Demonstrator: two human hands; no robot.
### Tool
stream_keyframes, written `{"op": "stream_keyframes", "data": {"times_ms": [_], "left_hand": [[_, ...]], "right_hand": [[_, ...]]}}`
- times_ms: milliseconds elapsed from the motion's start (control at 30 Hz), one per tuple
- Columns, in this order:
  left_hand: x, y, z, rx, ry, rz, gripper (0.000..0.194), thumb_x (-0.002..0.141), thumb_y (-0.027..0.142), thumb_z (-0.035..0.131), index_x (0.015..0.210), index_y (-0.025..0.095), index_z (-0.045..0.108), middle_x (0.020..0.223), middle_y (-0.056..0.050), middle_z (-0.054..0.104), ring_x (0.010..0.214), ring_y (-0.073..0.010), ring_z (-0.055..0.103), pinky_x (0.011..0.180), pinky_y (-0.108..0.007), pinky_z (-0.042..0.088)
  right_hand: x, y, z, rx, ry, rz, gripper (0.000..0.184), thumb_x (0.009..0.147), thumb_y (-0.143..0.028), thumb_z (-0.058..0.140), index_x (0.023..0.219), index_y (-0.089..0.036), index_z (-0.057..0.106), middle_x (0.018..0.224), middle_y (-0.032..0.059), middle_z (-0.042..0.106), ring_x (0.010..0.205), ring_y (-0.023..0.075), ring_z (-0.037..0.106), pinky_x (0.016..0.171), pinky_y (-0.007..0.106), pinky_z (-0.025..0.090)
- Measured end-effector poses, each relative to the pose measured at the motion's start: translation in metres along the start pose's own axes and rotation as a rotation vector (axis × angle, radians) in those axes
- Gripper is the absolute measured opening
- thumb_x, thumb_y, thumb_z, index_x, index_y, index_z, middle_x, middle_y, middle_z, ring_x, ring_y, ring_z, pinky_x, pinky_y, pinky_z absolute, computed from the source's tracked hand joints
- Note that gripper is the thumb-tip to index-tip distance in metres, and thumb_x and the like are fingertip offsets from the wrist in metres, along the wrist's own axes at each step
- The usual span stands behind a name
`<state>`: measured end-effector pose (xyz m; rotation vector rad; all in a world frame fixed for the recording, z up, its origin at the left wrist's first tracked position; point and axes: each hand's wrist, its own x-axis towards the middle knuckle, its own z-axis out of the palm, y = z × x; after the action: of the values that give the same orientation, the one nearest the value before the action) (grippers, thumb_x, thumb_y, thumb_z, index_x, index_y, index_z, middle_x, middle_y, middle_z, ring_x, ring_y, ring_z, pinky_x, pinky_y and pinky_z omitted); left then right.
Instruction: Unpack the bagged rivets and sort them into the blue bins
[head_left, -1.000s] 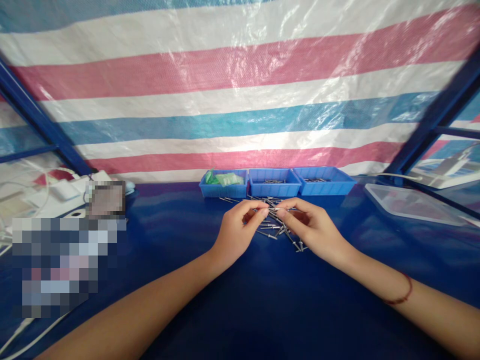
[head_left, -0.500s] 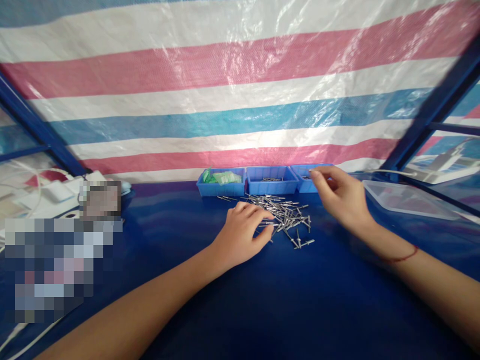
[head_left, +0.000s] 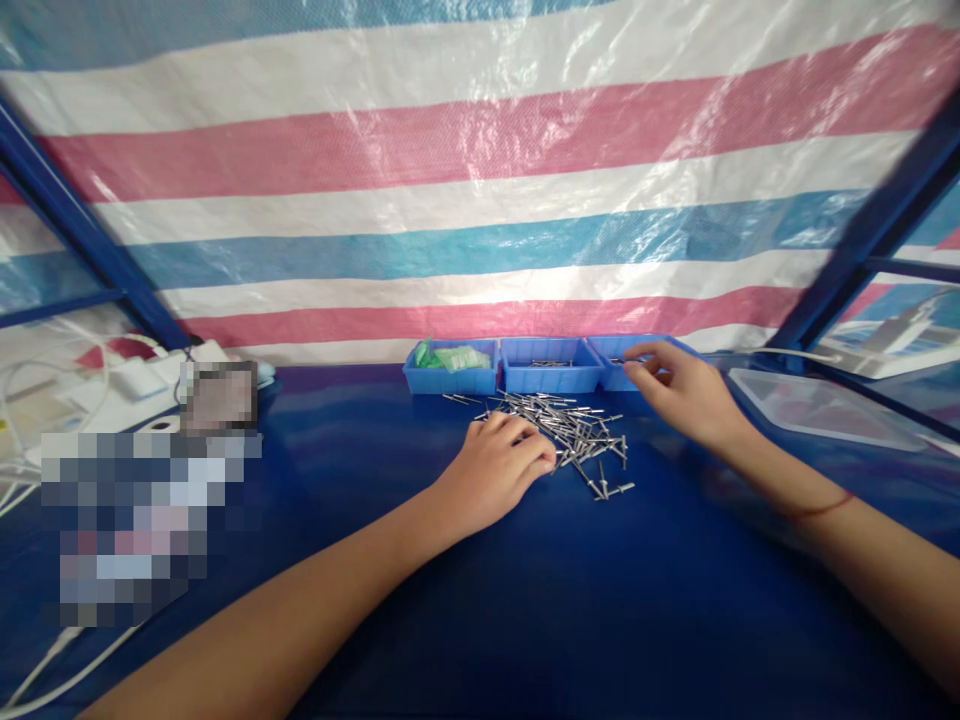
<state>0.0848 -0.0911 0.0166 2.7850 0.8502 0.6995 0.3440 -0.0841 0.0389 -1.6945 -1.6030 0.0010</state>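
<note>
A loose pile of silver blind rivets [head_left: 577, 425] lies on the blue tabletop. At the pile's left edge my left hand [head_left: 501, 465] is closed, thumb and fingertips pinched together on a rivet that they mostly hide. My right hand [head_left: 686, 395] hovers at the front of the right blue bin [head_left: 611, 375], its thumb and index finger slightly apart, with nothing visible between them. A few rivets lie in this bin, partly covered by the hand. The middle blue bin [head_left: 551, 380] also holds some rivets.
Green plastic packets [head_left: 457, 358] fill the left blue bin [head_left: 450, 382]. A clear plastic lid [head_left: 825, 410] lies at the right. White power strips and cables [head_left: 127, 385] are at the back left, near a blurred-out patch. A striped tarp [head_left: 480, 150] hangs behind, between blue frame posts.
My left thumb and fingers have closed together at the pile. My right fingers, pinched on something small before, have parted at the right bin. The view has shifted slightly.
</note>
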Motion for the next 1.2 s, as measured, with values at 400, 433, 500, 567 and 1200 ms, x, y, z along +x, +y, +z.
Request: {"op": "stream_keyframes", "data": {"times_ms": [400, 433, 500, 567, 1200], "left_hand": [[0.005, 0.002, 0.004, -0.521, 0.269, -0.186, 0.007, 0.079, 0.023, 0.061, 0.083, 0.019, 0.057, 0.083, 0.0, 0.068, 0.076, -0.0133, 0.064, 0.069, -0.024, 0.048], [0.005, 0.003, 0.004, -0.563, 0.271, -0.214, 0.009, 0.078, 0.022, 0.062, 0.085, 0.019, 0.056, 0.083, 0.0, 0.068, 0.076, -0.0135, 0.065, 0.069, -0.024, 0.048], [0.005, 0.004, 0.006, -0.655, 0.29, -0.273, 0.016, 0.077, 0.021, 0.061, 0.089, 0.02, 0.052, 0.082, 0.0, 0.068, 0.077, -0.0143, 0.065, 0.07, -0.026, 0.048], [0.005, 0.006, 0.008, -0.743, 0.306, -0.316, 0.019, 0.078, 0.021, 0.06, 0.093, 0.02, 0.048, 0.081, -0.001, 0.067, 0.078, -0.015, 0.066, 0.071, -0.027, 0.049], [0.003, 0.004, 0.006, -0.703, 0.374, -0.302, 0.012, 0.085, 0.03, 0.056, 0.086, 0.018, 0.056, 0.084, -0.001, 0.063, 0.077, -0.0135, 0.061, 0.07, -0.024, 0.048]], "right_hand": [[-0.058, -0.069, 0.021, 0.607, -0.616, -0.081, 0.031, 0.084, -0.047, 0.054, 0.084, -0.017, 0.058, 0.073, 0.0008, 0.058, 0.052, 0.0092, 0.052, 0.048, 0.023, 0.043], [-0.057, -0.067, 0.022, 0.654, -0.628, -0.047, 0.032, 0.083, -0.048, 0.056, 0.084, -0.017, 0.057, 0.071, 0.0002, 0.057, 0.05, 0.0083, 0.05, 0.045, 0.022, 0.041], [-0.055, -0.066, 0.022, 0.73, -0.635, 0.001, 0.034, 0.08, -0.049, 0.059, 0.084, -0.016, 0.057, 0.068, -0.0007, 0.057, 0.046, 0.0063, 0.044, 0.041, 0.021, 0.036], [-0.054, -0.066, 0.022, 0.776, -0.626, 0.031, 0.033, 0.08, -0.049, 0.06, 0.084, -0.016, 0.057, 0.068, -0.0007, 0.058, 0.044, 0.0047, 0.038, 0.039, 0.02, 0.03], [-0.057, -0.075, 0.02, 0.804, -0.672, 0.186, 0.026, 0.079, -0.042, 0.06, 0.084, -0.016, 0.056, 0.074, 0.0004, 0.059, 0.043, 0.0037, 0.034, 0.039, 0.02, 0.027]]}}
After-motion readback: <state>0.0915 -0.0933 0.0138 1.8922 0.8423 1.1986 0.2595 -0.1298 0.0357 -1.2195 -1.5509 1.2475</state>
